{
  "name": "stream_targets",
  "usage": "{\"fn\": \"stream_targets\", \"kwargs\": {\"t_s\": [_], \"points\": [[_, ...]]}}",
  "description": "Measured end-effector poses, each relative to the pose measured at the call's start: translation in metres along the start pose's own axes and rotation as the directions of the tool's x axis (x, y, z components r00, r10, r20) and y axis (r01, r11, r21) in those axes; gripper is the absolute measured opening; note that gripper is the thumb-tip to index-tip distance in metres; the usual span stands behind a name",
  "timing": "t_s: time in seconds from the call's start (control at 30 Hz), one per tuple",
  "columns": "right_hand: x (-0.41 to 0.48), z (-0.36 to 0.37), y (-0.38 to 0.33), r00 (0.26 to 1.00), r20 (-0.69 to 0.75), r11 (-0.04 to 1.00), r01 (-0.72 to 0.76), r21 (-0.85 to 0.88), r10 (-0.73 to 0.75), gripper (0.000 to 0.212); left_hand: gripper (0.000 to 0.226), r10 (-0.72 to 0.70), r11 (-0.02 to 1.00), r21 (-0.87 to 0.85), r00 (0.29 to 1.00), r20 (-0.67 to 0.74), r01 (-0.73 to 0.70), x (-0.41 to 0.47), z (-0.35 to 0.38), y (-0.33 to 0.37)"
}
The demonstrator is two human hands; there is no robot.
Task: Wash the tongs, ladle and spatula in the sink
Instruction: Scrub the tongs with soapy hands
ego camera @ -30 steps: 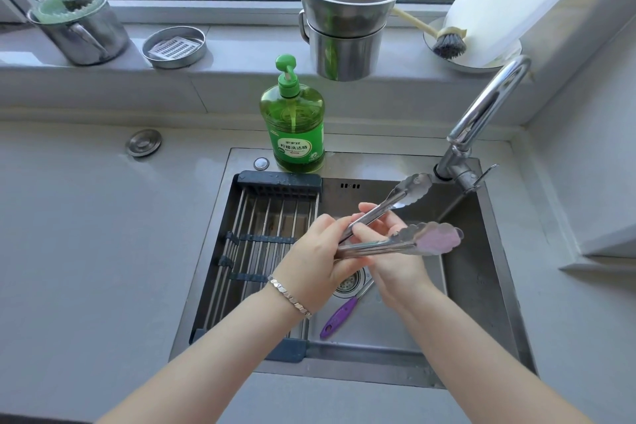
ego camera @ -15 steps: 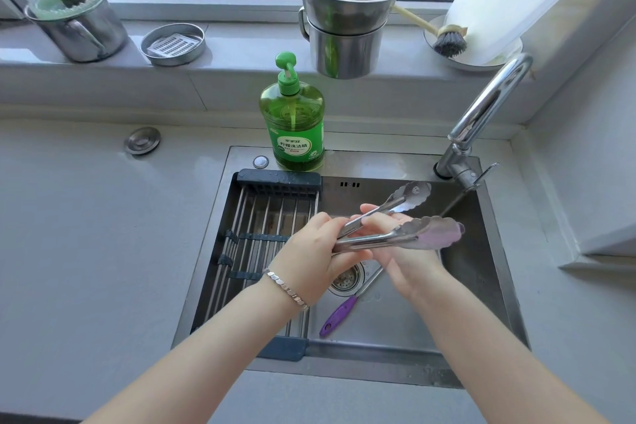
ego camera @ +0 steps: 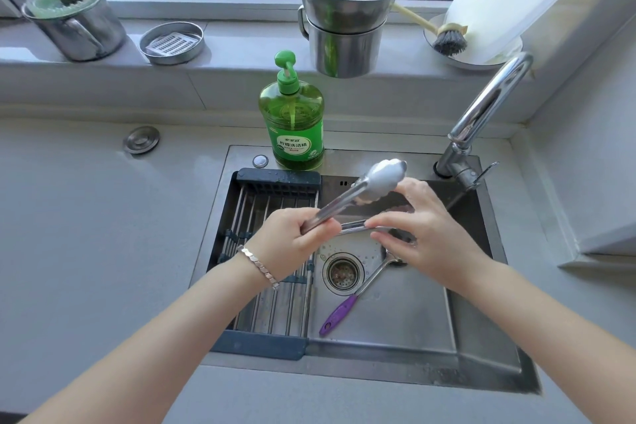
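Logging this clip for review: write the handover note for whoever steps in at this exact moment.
Left hand: shut on the tongs at the hinge end, over the sink.
Right hand: fingers around the lower tong arm, rubbing it.
A purple-handled utensil lies on the sink floor by the drain; its head is hidden.
Faucet: no water visible.
Left: finish tongs, then the rest.

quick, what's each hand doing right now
Left hand: closed around the hinge end of the tongs.
Right hand: fingers pinching the lower arm of the same tongs, over the sink.
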State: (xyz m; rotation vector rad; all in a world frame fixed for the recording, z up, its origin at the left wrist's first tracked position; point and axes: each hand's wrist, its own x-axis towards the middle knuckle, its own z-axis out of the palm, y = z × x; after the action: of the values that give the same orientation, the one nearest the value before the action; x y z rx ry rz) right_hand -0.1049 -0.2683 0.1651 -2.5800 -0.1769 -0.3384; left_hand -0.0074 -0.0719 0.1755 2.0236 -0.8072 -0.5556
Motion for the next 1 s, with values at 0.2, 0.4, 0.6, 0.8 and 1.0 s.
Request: {"fn": "stream_targets", "kwargs": {"t_s": [0.2,0.4,0.6,0.8,1.0], "points": [[0.009,-0.006,-0.003,0.982,0.147,0.988,0.102,0.12,-0.119,0.026,0.057,-0.067,0.998,-0.016,0.994,0.081,0.068,0.002,-0.001,-0.004],[0.016,-0.008,-0.018,0.9,0.4,0.984,0.142,0.107,-0.173,0.031,0.078,-0.078,0.996,-0.017,0.98,0.184,0.082,0.002,0.003,0.004],[0.017,-0.007,-0.026,0.861,0.486,0.987,0.099,0.13,-0.15,0.044,0.076,-0.084,0.996,0.003,0.974,0.21,0.085,0.004,0.005,0.005],[0.018,-0.004,-0.03,0.899,0.415,0.977,0.056,0.207,-0.139,0.027,0.074,-0.117,0.991,-0.037,0.968,0.22,0.128,0.005,0.009,0.003],[0.015,-0.001,-0.041,0.916,0.398,0.96,-0.063,0.273,-0.053,0.03,0.064,-0.143,0.988,-0.018,0.965,0.219,0.15,0.004,0.004,0.003]]}}
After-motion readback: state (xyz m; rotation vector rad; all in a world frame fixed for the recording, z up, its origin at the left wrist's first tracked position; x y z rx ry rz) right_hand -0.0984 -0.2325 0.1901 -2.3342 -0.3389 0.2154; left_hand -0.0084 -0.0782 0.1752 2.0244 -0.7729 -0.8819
